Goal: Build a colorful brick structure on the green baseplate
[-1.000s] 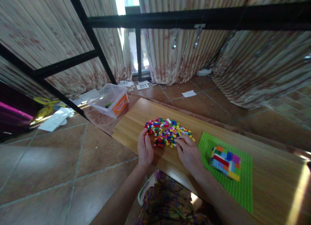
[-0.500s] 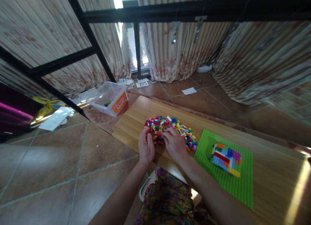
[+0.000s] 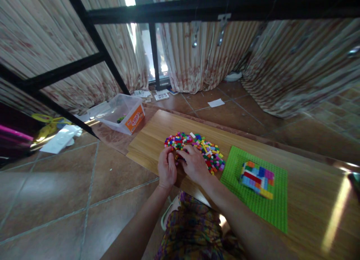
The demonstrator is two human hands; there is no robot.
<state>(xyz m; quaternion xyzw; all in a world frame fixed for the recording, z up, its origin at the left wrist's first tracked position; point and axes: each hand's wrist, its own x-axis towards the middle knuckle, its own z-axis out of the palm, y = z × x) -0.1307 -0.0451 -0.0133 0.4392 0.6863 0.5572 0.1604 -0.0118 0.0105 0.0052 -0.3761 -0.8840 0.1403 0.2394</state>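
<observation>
Head view:
- My left hand point(image 3: 167, 169) and right hand point(image 3: 195, 165) are at the near edge of the pile of small multicoloured plastic bricks point(image 3: 207, 150) on the brown wooden table point(image 3: 149, 142).
- Whether these 2 hold any, I cannot tell.
- Rightward, a green studded baseplate point(image 3: 271, 213).

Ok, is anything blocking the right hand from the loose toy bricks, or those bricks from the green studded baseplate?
Nothing visible does. The right hand is at the near side of the loose toy bricks, and their right end lies close beside the green studded baseplate, with no other object between.
</observation>
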